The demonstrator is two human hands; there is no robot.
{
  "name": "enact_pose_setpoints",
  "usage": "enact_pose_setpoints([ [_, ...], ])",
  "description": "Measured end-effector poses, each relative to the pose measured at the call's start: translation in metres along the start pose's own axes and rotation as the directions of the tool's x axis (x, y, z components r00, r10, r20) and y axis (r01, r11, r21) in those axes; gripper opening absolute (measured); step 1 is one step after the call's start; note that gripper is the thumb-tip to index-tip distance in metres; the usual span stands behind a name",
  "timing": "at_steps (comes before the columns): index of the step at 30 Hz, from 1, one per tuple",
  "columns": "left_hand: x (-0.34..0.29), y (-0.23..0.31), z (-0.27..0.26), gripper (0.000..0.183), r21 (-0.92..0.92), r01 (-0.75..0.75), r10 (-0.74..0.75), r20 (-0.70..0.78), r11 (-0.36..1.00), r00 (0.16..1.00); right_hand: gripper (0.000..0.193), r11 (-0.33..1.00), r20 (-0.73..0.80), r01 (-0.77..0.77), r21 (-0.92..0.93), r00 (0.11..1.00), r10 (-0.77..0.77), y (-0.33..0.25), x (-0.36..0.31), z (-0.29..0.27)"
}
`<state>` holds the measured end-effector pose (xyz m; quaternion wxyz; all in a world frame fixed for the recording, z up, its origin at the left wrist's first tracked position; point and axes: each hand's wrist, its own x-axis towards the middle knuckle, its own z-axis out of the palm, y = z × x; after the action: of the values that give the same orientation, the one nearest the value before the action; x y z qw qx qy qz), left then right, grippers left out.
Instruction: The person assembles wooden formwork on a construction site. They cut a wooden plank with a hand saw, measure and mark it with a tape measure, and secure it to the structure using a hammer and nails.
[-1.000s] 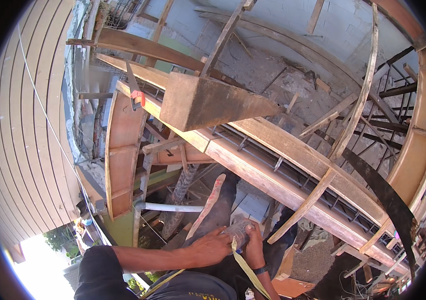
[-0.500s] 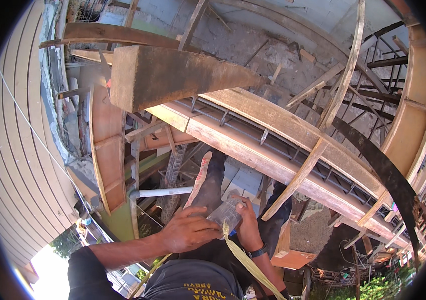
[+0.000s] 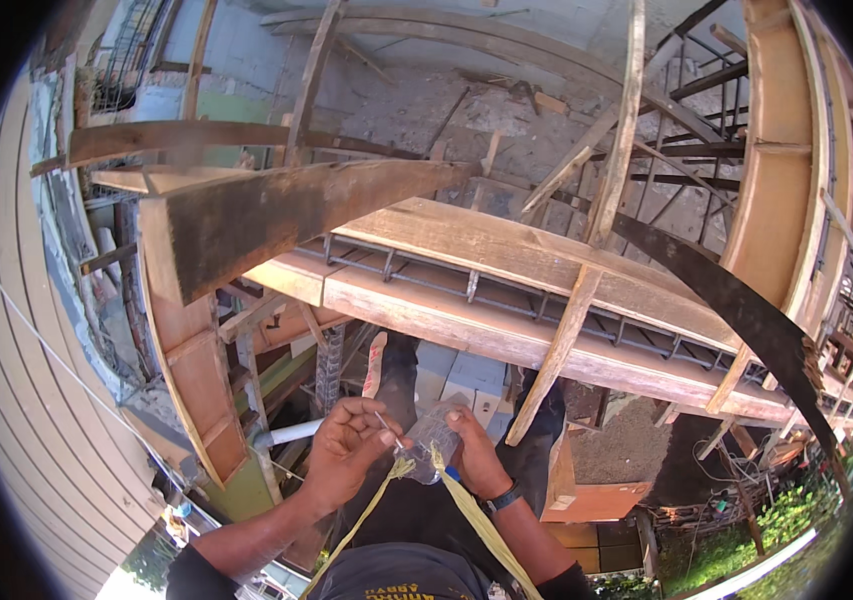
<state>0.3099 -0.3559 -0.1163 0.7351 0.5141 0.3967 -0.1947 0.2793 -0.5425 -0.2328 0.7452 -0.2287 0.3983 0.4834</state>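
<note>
The clear container hangs on yellow straps between the hands; the right hand grips its right edge, while the left hand, nearer its left edge, pinches a nail slanting down toward it.

Both hands close together, curled

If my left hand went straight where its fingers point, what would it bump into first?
Probably the clear plastic container in your right hand. Your left hand, pinching a thin piece, points toward it, though the depth between them is hard to tell.
</note>
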Motion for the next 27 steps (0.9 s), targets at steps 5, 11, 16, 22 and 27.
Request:
enact_pose_setpoints([
  [5, 0.029, -0.002, 0.043, 0.035, 0.169, -0.206, 0.203, 0.032, 0.964, 0.979, 0.052, 0.99, 0.0, -0.06, -0.13, 0.998, 0.06, 0.009, 0.003, -0.031],
  [11, 0.045, 0.024, 0.124, 0.03, 0.603, -0.391, 0.318, 0.23, 0.696, 0.92, 0.056, 0.981, 0.071, 0.134, -0.138, 0.99, -0.126, -0.023, -0.031, -0.053],
  [16, 0.056, 0.021, 0.18, 0.029, 0.454, -0.537, 0.334, 0.454, 0.711, 0.826, 0.058, 0.976, -0.005, 0.184, -0.115, 0.983, -0.186, -0.064, -0.064, -0.074],
  [22, 0.045, -0.01, 0.235, 0.035, 0.488, -0.349, 0.192, 0.342, 0.8, 0.92, 0.057, 0.854, -0.297, 0.484, -0.19, 0.801, -0.52, -0.112, -0.091, -0.185],
  [27, 0.052, -0.04, 0.266, 0.043, 0.632, -0.184, 0.075, 0.196, 0.753, 0.978, 0.051, 0.572, -0.613, 0.631, -0.524, 0.187, -0.768, -0.184, -0.13, -0.316],
])
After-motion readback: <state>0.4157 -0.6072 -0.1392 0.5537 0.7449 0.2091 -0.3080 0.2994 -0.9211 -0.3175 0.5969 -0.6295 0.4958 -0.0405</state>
